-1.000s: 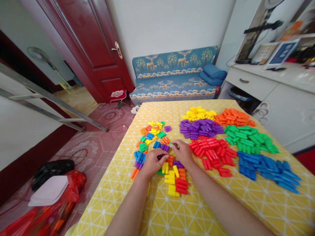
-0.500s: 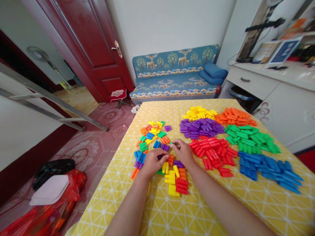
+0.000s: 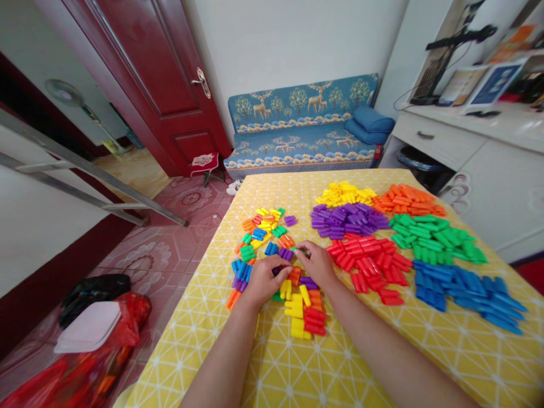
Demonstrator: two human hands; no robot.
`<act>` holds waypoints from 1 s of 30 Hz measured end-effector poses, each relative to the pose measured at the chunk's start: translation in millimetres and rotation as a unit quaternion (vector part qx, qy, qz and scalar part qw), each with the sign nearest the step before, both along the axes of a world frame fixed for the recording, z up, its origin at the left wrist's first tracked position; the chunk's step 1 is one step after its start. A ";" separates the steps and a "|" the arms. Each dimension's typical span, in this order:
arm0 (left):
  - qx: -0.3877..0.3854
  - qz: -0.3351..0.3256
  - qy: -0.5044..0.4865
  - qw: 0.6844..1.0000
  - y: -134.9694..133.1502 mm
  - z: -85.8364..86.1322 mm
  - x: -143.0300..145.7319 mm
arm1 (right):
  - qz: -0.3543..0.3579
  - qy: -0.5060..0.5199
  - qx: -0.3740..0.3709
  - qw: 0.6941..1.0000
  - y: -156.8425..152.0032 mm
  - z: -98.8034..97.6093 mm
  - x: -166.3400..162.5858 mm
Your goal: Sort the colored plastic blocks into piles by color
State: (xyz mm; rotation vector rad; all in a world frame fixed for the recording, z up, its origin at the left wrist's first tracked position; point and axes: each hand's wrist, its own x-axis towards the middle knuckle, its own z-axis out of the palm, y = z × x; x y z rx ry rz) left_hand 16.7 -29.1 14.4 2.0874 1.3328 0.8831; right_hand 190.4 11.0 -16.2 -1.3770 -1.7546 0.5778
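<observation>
We see right hand [image 3: 315, 264] pinching a green piece [image 3: 299, 250] beside mixed pieces [image 3: 285, 254], left hand [image 3: 266, 277] curled, contents unclear; we'd guess light, stiff, slightly slippery plastic, best gripped by its sides.

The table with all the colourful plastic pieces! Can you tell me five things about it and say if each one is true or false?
1. The purple plastic pile lies between the yellow plastic pile and the red plastic pile. True.
2. The right hand has a small green plastic piece in its grip. True.
3. The left hand is resting on the red pile. False: it is among the mixed-colour plastic pieces.
4. The blue plastic pile is farther from the person than the orange plastic pile. False: it is nearer.
5. The tablecloth is plain white. False: it is yellow with white lines.
</observation>
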 end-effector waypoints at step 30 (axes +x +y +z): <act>-0.002 -0.004 -0.002 1.000 0.0 0.0 -0.5 | -0.002 0.007 -0.005 1.000 1.4 -2.2 1.1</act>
